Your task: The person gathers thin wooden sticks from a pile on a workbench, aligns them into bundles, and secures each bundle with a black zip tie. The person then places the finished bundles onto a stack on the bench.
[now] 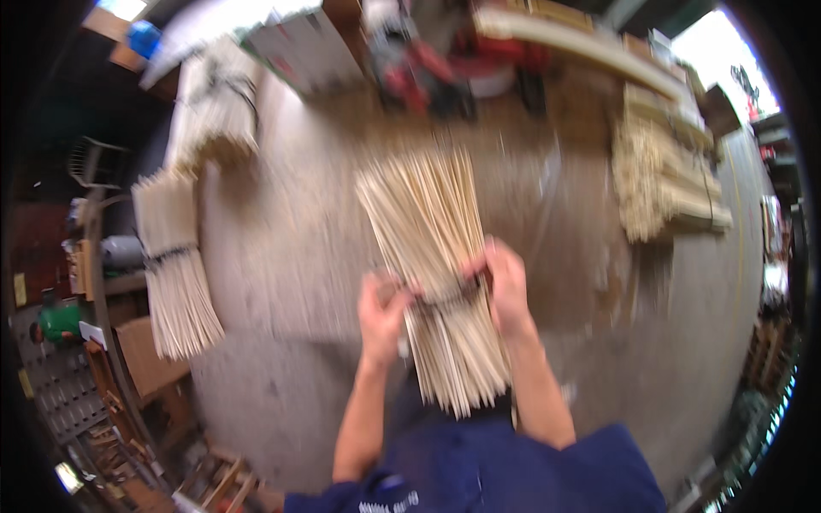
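Stick bundle: the bundle of pale sticks [428, 227] lies between the two hands, straight ahead of the person, its near end close to the dark blue shirt [522, 466]; whether anything props it from below cannot be told.
Dark tie: a dark tie [451, 299] crosses the bundle nearer its close end, and the sticks spread on both sides of it.
Left hand: the left hand [380, 321] is at the tie's left end, thumb and fingers drawn narrow; blur hides whether they pinch tie or sticks.
Right hand: the right hand [506, 286] is at the right edge, fingers bent in narrowly at the tie; its exact hold cannot be told.
Slipping sticks: a slack tie could let inner sticks slide out lengthwise.
Fanned ends: uneven pull by the hands might twist the bundle and splay it further.
Fingertips: rough stick edges could prick bare skin.
Shirt lettering: light lettering [387, 503] marks the shirt, too smeared to read surely.
Pale box: coloured marks show on the pale box [304, 56], unreadable.
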Demonstrator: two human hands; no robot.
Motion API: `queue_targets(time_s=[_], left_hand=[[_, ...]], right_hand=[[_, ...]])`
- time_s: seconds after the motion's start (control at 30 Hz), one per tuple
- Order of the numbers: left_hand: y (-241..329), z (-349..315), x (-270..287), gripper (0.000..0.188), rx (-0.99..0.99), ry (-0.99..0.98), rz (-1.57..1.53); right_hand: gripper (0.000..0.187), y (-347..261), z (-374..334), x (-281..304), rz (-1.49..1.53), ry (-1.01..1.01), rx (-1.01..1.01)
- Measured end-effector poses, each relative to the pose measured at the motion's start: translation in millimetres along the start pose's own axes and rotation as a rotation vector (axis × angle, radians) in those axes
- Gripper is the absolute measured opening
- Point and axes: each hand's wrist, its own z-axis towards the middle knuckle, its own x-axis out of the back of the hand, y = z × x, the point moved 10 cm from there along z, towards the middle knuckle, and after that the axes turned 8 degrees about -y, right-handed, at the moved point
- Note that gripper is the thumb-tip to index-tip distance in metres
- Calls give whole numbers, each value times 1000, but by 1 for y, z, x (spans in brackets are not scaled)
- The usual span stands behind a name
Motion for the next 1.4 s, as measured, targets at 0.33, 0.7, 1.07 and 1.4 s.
queue_targets(time_s=[0.33,0.7,1.07,1.4], left_hand=[[-10,-17,-17,102,74,50,-197],[-8,-2,-28,14,-22,-56,-185],[39,-27,-114,18,-478,-346,715],[11,-4,-80,22,-99,-257,437]], right_hand=[[39,2,-41,25,78,90,-19],[41,-13,-25,7,23,-75,-44],[10,-73,-81,-15,-684,-28,326],[30,-50,-61,-28,-614,-314,146]])
